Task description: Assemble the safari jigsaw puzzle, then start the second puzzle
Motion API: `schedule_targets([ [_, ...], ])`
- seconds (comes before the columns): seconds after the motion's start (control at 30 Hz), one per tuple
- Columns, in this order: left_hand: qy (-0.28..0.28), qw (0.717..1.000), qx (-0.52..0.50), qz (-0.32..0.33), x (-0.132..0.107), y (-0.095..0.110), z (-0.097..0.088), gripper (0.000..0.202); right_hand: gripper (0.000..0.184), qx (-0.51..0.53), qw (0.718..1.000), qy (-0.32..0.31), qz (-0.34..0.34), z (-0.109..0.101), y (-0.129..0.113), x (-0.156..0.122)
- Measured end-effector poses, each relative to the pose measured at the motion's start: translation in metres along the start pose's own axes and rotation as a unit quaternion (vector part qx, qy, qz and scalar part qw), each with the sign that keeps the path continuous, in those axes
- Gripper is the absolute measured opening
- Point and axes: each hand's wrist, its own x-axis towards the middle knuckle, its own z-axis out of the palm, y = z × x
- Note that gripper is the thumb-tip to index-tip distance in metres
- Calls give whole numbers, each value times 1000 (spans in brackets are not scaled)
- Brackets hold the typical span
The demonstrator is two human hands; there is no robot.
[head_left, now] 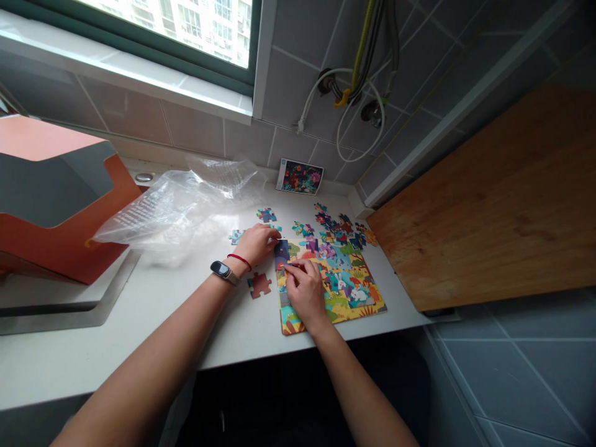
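A colourful jigsaw puzzle board (339,313) lies near the counter's front edge, with puzzle pieces set over part of it. My right hand (305,288) rests over the board's left side, thumb and fingertips together on a dark blue puzzle piece (282,251). At the board's upper left corner is my left hand (258,245), its fingers curled and close together. What its fingertips hold, if anything, is hidden. A reddish-brown puzzle piece (259,285) lies loose below my left hand. Bluish puzzle pieces (266,215) lie just beyond it.
Several loose pieces (333,226) are heaped behind the board. A picture card (300,177) leans on the tiled wall. Crumpled clear plastic (186,205) and an orange box (60,248) are on the left. A wooden panel (503,198) borders the counter (172,323) on the right.
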Motion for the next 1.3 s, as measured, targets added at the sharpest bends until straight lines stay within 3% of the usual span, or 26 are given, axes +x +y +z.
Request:
schedule_targets([
  [0.27,3,1000,1,2,0,1,0,21,17,-7,1000,7,0,0,0,1],
  [0.53,2,1000,-5,-1,1,-2,1,32,21,3,1000,17,13,3,4,1],
  [0.7,4,1000,-12,-16,2,-1,1,35,13,17,1000,21,12,2,4,1],
  [1.3,-4,999,-33,-32,1,3,-2,35,13,14,999,25,24,3,4,4],
])
